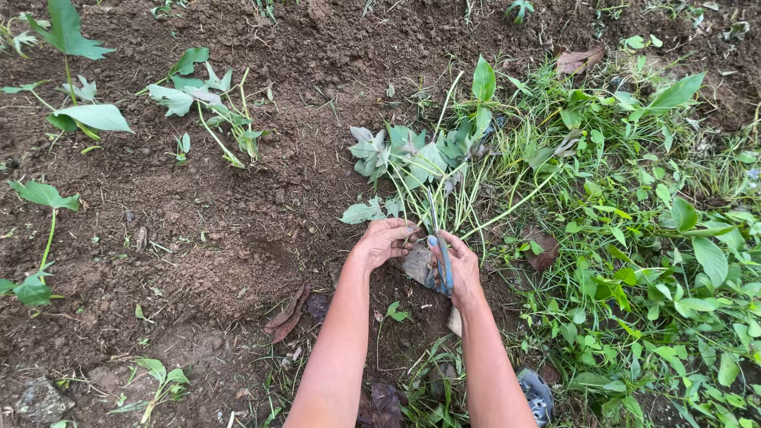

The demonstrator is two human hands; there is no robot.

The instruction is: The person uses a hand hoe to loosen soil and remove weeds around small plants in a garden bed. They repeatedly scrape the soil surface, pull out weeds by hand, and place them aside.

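A: Left hand (383, 240) down on the soil (230, 246), fingers curled around the base of a bunch of limp leafy cuttings (412, 158). Grip closed on the pale stems, just where they meet the ground.

B: And the right hand (456, 268)?

A: Just beside the left, nearly touching. Grip wrapped shut around a blue-handled tool (444, 265), thin metal end pointing up toward the stems. Blade or prongs, cannot tell; too small and partly hidden by the fingers.

B: Position of the cuttings?

A: Middle of the bare soil patch, right at its border with the weedy green growth (650, 261) along the right side. Leaves grey-green and drooping, fanned away from the hands. Other small planted slips (79, 115) standing well apart, toward the left edge and far left corner of the bed.

B: Risks from here?

A: Probably a nick to the left fingers, with the metal tip so close to them. Also possible: thin stems snapped or bruised under too tight a squeeze, since already wilted. Loose crumbly soil likely to leave the bunch leaning or toppling. Dead brown leaves (289, 313) and weeds nearby, easy to mix in with the stems.
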